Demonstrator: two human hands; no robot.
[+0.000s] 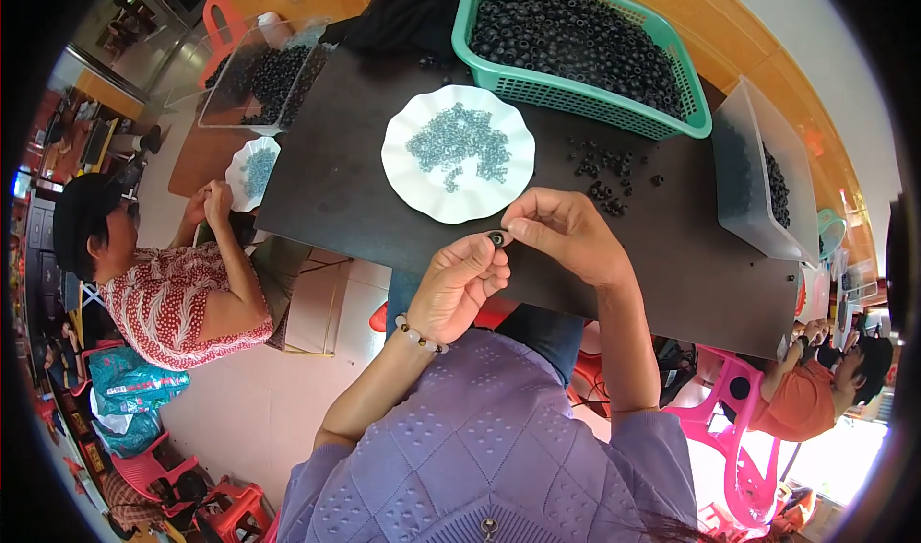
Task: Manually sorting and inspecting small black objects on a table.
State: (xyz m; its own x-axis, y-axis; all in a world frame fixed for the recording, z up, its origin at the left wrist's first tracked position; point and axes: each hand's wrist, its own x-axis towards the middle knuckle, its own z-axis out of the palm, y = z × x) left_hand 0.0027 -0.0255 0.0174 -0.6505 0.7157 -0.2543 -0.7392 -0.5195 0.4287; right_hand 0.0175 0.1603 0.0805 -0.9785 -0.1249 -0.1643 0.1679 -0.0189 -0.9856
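Over the near edge of the bench (336, 178), the left hand (459, 284) is pinching a black ring (497, 239) between thumb and fingertips. The right hand (566, 236) is bringing thumb and forefinger narrowly together against the ring's side; whether they are gripping anything, I cannot tell. Just beyond the hands, a white plate (408, 183) with a wavy rim is carrying small clear bits (451, 140). A green basket (585, 111) is standing along the far edge, holding a heap of black rings (576, 44), and loose rings (604, 174) are lying between it and the near edge. A clear box (743, 188) is standing by the right edge. Past the left edge, a seated co-worker (192, 303) is holding both hands near a smaller white plate (237, 172).
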